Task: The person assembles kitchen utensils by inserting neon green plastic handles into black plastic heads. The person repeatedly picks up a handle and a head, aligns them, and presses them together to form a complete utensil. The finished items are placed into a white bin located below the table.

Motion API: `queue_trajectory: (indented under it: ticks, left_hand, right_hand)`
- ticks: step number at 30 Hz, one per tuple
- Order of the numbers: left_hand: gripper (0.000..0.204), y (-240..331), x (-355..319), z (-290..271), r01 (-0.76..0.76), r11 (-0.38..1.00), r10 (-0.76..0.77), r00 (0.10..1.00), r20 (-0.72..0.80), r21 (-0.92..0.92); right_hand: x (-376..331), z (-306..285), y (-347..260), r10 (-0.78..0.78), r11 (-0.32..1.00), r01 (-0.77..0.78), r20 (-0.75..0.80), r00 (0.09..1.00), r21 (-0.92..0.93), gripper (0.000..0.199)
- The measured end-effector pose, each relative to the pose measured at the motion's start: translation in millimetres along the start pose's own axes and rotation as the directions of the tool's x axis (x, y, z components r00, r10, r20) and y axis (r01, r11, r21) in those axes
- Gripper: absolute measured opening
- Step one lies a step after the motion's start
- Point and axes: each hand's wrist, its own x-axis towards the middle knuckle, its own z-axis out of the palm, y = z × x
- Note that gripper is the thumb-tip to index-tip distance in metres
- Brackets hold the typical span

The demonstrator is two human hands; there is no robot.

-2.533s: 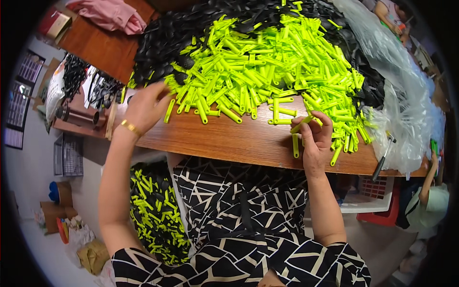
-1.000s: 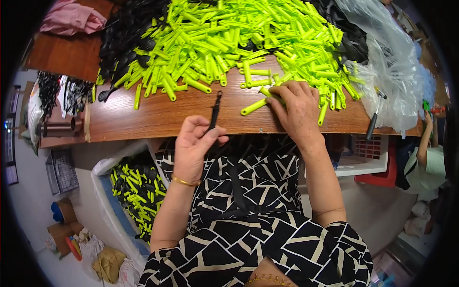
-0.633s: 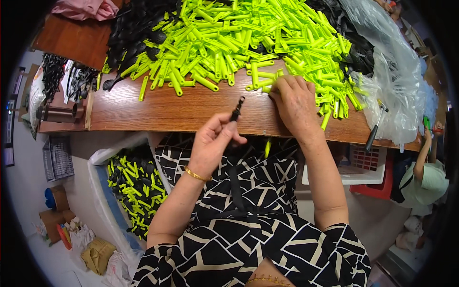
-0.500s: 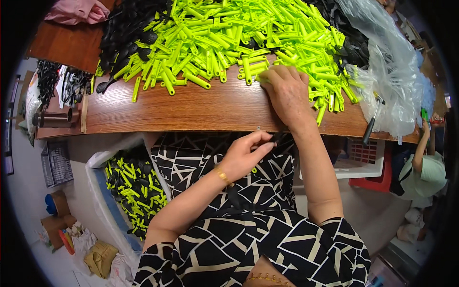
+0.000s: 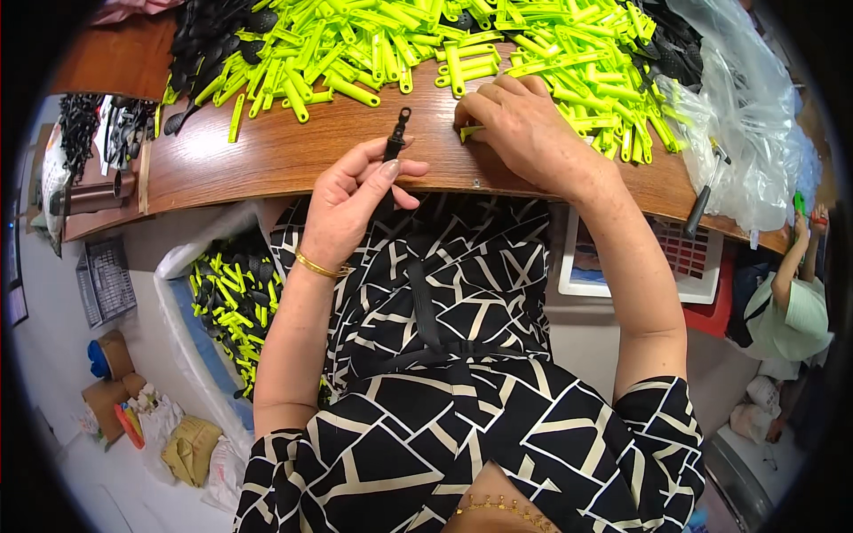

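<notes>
Head view shows my left hand (image 5: 351, 200) pinching a slim black plastic piece (image 5: 397, 142) between thumb and fingertips, its long axis running nearly upright in the picture, tip pointing away from me toward the pile. It sits just over the near edge of the wooden surface (image 5: 267, 155), with its lower end hidden inside my grip.

My right hand (image 5: 524, 133) lies flat-ish on the surface, fingers curled down onto a single yellow-green piece (image 5: 471, 133) at the pile's near fringe; it looks closed on that piece, though the fingers hide most of it. That piece lies to the right of the black one and a little further from me, near but not touching. So the right hand is the nearer to the green piece, and the black piece must travel rightward to meet it.

The black piece is thin, matte, with a small loop or eye at its upper end. The green piece shows only a short bright stub. Behind both spreads the heap of yellow-green pieces (image 5: 426, 44), with more black pieces (image 5: 213, 27) at its left.
</notes>
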Motion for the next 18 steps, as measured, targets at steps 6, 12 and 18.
queue_trajectory:
  ticks: [6, 12, 18]
  left_hand:
    - [0.035, -11, -3, 7, -0.028, 0.999, 0.029, 0.999, -0.02, 0.036]
    - [0.036, -7, -16, 9, -0.023, 0.991, 0.022, 1.0, 0.01, 0.131]
    - [0.031, 12, -21, 22, -0.066, 0.916, 0.099, 0.993, -0.065, 0.396]
  right_hand:
    - [-6, -5, -9, 0.054, 0.962, 0.007, -0.216, 0.975, 0.272, 0.016]
    - [-15, -11, -36, 0.226, 0.776, -0.054, -0.197, 0.954, 0.628, 0.021]
    - [-10, -27, -46, 0.076, 0.878, 0.039, -0.22, 0.972, 0.477, 0.019]
